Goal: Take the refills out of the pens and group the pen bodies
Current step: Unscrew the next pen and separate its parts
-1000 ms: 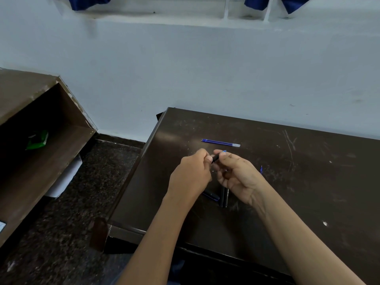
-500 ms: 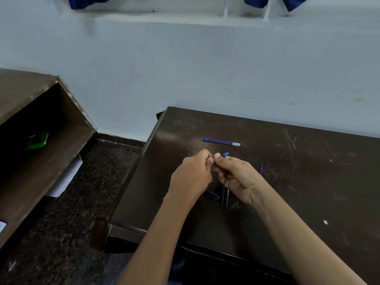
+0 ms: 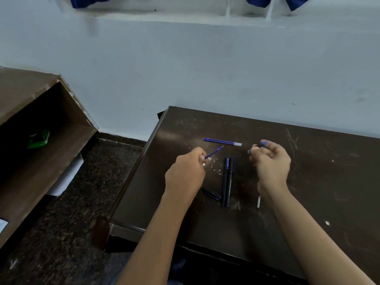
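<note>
Left hand [image 3: 185, 173], left of pen bodies [image 3: 227, 182], is pinching blue refill [image 3: 214, 151]; right hand [image 3: 269, 161], opposite side, is gripping blurred blue-tipped piece [image 3: 263, 143].

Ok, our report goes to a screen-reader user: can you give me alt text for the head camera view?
A person's left hand pinches a blue refill while the right hand curls round a mostly hidden pen body, above a dark table. Between them lie two black pen bodies side by side; beyond them, loose refills.
</note>
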{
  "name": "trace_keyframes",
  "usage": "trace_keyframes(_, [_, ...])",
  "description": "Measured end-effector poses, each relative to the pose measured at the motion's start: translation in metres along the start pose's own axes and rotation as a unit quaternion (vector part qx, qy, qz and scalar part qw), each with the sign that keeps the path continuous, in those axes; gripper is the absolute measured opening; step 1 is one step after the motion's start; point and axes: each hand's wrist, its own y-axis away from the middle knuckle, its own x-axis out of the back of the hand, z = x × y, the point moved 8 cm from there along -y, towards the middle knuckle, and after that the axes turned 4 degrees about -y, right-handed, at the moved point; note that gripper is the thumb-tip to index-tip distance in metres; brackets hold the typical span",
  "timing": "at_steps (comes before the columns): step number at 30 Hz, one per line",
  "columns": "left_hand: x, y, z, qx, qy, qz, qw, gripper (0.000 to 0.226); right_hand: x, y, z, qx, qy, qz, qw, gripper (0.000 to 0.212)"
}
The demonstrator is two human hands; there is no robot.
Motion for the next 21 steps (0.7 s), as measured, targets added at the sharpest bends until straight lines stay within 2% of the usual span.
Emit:
trace_keyframes(2, [0.003,0.0,-0.001,0.01,-0.002,0.016,1.0,0.021,-0.017,0.007,-0.007,0.08,0.197,-0.096,0.972,0.027])
trace_keyframes(4, [0.004,0.0,-0.002,0.013,-0.003,0.024,1.0,0.019,-0.039,0.02,0.002,0.125,0.341,-0.192,0.912,0.021])
trace_keyframes(7, [0.006,-0.001,-0.005,0.015,-0.007,0.03,0.999,0.019,-0.065,0.041,0.027,0.152,0.487,-0.292,0.809,0.022])
trace_keyframes(9, [0.007,-0.001,-0.005,0.013,-0.006,0.035,0.999,0.021,-0.071,0.048,0.041,0.129,0.535,-0.321,0.771,0.024])
trace_keyframes(13, [0.005,-0.002,-0.002,0.013,0.0,0.031,0.999,0.022,-0.072,0.051,0.05,0.128,0.575,-0.338,0.734,0.024])
trace_keyframes(18, [0.001,-0.003,-0.002,0.015,0.002,0.023,1.0,0.023,-0.072,0.055,0.055,0.147,0.605,-0.331,0.709,0.023])
trace_keyframes(21, [0.001,-0.002,-0.004,0.019,0.001,0.021,1.0,0.021,-0.072,0.054,0.059,0.138,0.601,-0.33,0.714,0.021])
